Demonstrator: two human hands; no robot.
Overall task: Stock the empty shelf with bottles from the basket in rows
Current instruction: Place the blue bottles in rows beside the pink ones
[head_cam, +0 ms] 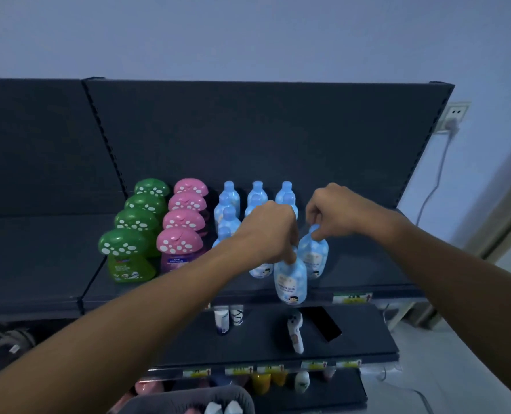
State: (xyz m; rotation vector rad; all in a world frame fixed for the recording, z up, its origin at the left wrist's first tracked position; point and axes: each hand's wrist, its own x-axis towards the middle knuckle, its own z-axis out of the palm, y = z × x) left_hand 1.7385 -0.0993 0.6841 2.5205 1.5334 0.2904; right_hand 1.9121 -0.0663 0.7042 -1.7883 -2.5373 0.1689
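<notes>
Left hand (266, 234) is pinching the cap of a front bottle (290, 282), fingers curled down round the neck. The bottle is hanging upright at the front edge of the shelf (368, 264). Its base is overlapping the lip, so I cannot tell whether it is resting there.

Right hand (335, 210) is pinching the cap of a second bottle (314, 255), just behind and to the right and leaning a little.

Gripping by the caps is probably keeping the fingers clear of close neighbours while each bottle drops into line.

Both bottles are pale blue with white cloud blotches, rounded shoulders and a small cartoon figure low on the label.

Behind them, blue bottles (229, 198) are standing in files running front to back. To the left are pink bottles (179, 246) and green bottles (122, 255), both with mushroom caps.

The basket (188, 395) is sitting below, with white caps showing inside, so more stocking is likely remaining.
</notes>
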